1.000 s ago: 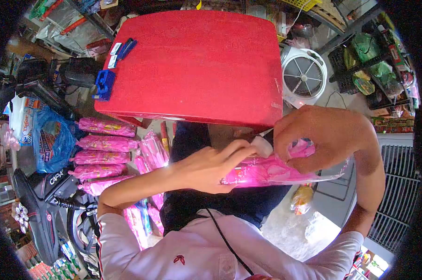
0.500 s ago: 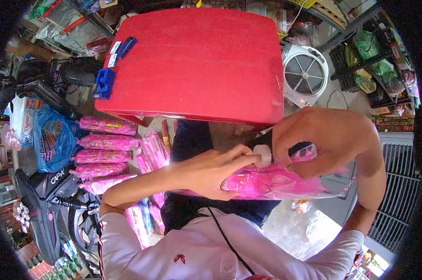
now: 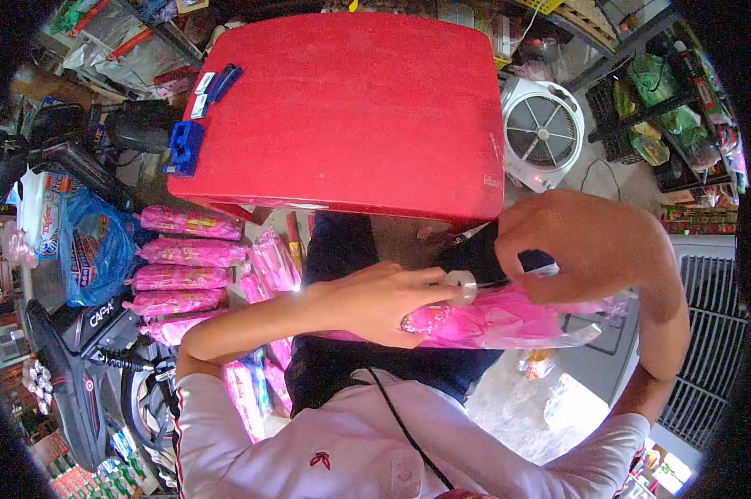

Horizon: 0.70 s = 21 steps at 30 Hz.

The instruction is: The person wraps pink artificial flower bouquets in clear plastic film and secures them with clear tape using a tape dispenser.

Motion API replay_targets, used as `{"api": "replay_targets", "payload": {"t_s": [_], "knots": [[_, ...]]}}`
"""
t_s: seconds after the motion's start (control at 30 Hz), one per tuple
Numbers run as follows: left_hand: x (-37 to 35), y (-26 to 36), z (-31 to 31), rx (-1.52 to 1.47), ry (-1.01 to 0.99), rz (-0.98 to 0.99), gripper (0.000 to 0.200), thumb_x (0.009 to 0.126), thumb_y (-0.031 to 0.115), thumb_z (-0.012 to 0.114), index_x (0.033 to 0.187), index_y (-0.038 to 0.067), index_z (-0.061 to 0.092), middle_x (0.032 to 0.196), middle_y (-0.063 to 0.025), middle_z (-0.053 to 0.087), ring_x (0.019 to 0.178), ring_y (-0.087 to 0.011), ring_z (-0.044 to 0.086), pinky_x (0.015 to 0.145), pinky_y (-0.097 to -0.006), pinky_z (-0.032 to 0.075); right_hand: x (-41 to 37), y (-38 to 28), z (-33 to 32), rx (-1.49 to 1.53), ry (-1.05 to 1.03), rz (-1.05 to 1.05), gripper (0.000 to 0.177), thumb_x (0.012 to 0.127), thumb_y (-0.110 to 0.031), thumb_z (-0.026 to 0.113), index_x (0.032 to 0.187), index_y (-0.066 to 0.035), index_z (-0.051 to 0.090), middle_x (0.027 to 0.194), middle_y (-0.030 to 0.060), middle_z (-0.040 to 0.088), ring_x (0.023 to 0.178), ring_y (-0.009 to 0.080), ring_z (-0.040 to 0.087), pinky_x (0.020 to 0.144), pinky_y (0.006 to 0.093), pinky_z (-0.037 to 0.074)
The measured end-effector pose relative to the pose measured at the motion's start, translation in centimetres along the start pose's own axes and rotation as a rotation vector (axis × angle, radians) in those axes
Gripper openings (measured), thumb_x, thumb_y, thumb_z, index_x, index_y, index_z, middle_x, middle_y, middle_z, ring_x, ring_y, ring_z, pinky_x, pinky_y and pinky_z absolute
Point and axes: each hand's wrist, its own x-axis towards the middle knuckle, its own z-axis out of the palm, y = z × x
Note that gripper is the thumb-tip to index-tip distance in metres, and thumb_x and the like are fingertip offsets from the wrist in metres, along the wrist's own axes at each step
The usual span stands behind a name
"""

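Note:
My left hand point(image 3: 388, 303) is wrapped round a pink package point(image 3: 492, 320) in clear plastic, held across my lap below the table. Its fingertips also hold a roll of tape point(image 3: 461, 288) on the package's upper side. To the right of the roll, my right hand point(image 3: 587, 245) is curled with thumb and fingers brought together, just above the package's loose plastic end. A thin strand seems to run from the roll towards it, but what its fingertips pinch is hidden.
A red table point(image 3: 342, 116) stands ahead, with a blue tape dispenser point(image 3: 185, 148) and a blue stapler-like item point(image 3: 226, 84) at its left edge. Several pink packages point(image 3: 184, 277) lie at left near a motorbike point(image 3: 76, 366). A white fan point(image 3: 544, 133) stands right.
My right hand has moved slightly right, away from the tape roll. The package's loose right end has shifted a little left and up. My left hand keeps its hold.

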Motion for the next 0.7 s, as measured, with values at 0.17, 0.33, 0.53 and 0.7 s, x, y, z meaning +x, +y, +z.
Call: {"api": "replay_targets", "payload": {"t_s": [0.17,0.33,0.53,0.7], "knots": [[-0.5,-0.5,0.3,-0.013,-0.046,-0.034,0.071,0.078,0.031,0.073,0.141,0.014,0.046,0.12,-0.0158,0.057,0.098,-0.0376,0.064,0.078,-0.0467,0.056,0.5,-0.6,1.5,-0.349,0.174,0.195,0.012,0.067,-0.007,0.067,0.071,-0.003,0.056,0.078,0.0123,0.058,0.081,0.0347,0.061,0.074,0.0432,0.049],[-0.6,-0.1,-0.1,-0.102,-0.022,-0.1,0.076,0.078,0.03,0.074,0.145,0.014,0.041,0.127,-0.0162,0.054,0.099,-0.0376,0.064,0.082,-0.0469,0.054,0.5,-0.5,1.3,-0.233,0.288,0.114,0.012,0.063,-0.006,0.066,0.068,-0.003,0.056,0.08,0.0124,0.059,0.081,0.0345,0.06,0.074,0.0425,0.049],[-0.8,0.1,-1.3,-0.199,-0.082,-0.264,0.094,0.076,0.031,0.076,0.152,0.011,0.023,0.139,-0.0209,0.047,0.101,-0.0409,0.063,0.086,-0.0478,0.052,-0.8,-3.3,0.5,-0.442,0.316,0.185,0.014,0.06,-0.004,0.067,0.069,-0.003,0.056,0.085,0.0123,0.06,0.084,0.0346,0.06,0.075,0.0421,0.049],[-1.5,-0.5,-1.2,-0.179,0.041,-0.207,0.103,0.076,0.034,0.077,0.155,0.01,0.015,0.142,-0.0231,0.044,0.111,-0.0434,0.059,0.093,-0.0481,0.05,-1.8,-5.5,0.2,-0.436,0.308,0.255,0.013,0.06,-0.004,0.066,0.071,-0.002,0.059,0.087,0.0135,0.061,0.085,0.0343,0.062,0.077,0.0437,0.05]]}}
